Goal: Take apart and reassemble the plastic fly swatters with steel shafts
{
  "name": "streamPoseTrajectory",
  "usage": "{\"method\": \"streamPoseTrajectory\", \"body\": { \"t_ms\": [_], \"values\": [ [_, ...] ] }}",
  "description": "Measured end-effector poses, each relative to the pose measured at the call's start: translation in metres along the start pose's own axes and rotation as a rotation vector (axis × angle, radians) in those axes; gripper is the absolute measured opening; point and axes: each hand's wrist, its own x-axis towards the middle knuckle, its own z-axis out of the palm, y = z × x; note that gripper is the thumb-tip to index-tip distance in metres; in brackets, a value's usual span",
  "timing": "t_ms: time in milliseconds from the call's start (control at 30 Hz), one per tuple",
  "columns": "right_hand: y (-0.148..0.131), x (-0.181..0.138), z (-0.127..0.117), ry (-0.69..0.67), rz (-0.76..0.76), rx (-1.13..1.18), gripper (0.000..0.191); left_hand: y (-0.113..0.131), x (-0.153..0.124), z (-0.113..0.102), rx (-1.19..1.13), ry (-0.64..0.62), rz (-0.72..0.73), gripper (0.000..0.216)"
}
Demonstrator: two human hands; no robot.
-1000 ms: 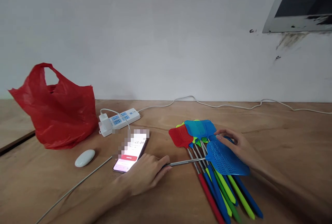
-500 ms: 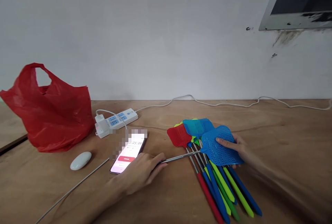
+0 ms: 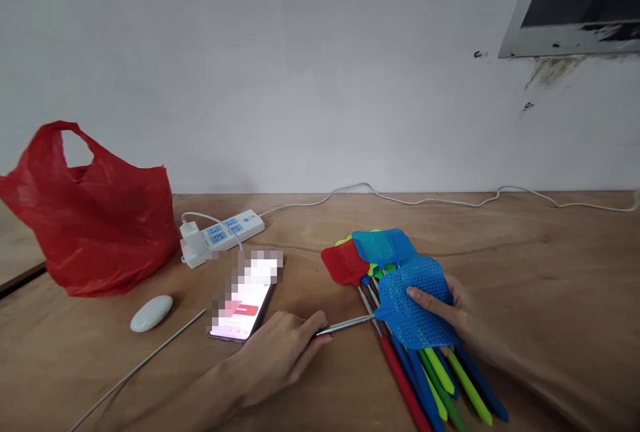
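Note:
A blue fly swatter (image 3: pixel 417 302) is held in both hands above the pile. My right hand (image 3: pixel 450 305) grips the perforated head, thumb on top and the other fingers behind it. At the other end, my left hand (image 3: pixel 280 355) is closed round the handle, which it mostly hides; a short stretch of the metal rod shows between hand and head. Beneath lie several more fly swatters, among them a red fly swatter (image 3: pixel 345 262) and a light blue one (image 3: pixel 377 247), with red, blue, yellow-green and green handles pointing toward me.
A lit phone (image 3: pixel 245 305) lies just beyond my left hand. Behind it sit a white power strip (image 3: pixel 235 232) with a plugged-in charger and a cable along the wall. To the left are a white oval object (image 3: pixel 151 313) and a red plastic bag (image 3: pixel 95 219).
Both hands have brought the blue fly swatter slightly lower and closer to me, its head moving a little left. The pile beneath stays in place.

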Motion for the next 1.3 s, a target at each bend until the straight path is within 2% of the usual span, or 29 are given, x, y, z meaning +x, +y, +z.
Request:
{"method": "streamPoseTrajectory", "body": {
  "t_ms": [167,400,500,633,1100,1200,1300],
  "values": [
    [-0.001,-0.001,0.003,-0.04,0.018,0.031,0.045,0.005,0.002,0.0,-0.026,0.01,-0.014,0.037],
    [-0.007,0.014,-0.01,-0.067,0.073,0.034,0.043,0.006,0.002,-0.011,-0.18,0.052,-0.013,0.026],
    [-0.004,0.017,-0.015,-0.054,0.045,0.096,0.042,0.005,0.002,-0.008,-0.232,0.057,-0.039,0.025],
    [-0.002,0.015,-0.014,-0.101,-0.027,0.176,0.04,0.004,0.001,-0.001,-0.286,0.065,-0.049,0.024],
    [0.009,0.015,-0.006,-0.16,-0.167,0.003,0.041,0.005,-0.003,-0.007,-0.415,-0.012,-0.15,0.042],
    [0.006,0.01,-0.003,-0.16,-0.177,0.009,0.04,0.005,-0.003,-0.009,-0.57,-0.029,-0.164,0.045],
    [0.009,0.01,-0.007,-0.14,-0.196,0.001,0.042,0.002,-0.002,-0.012,-0.982,-0.192,-0.217,0.051]
  ]
}}
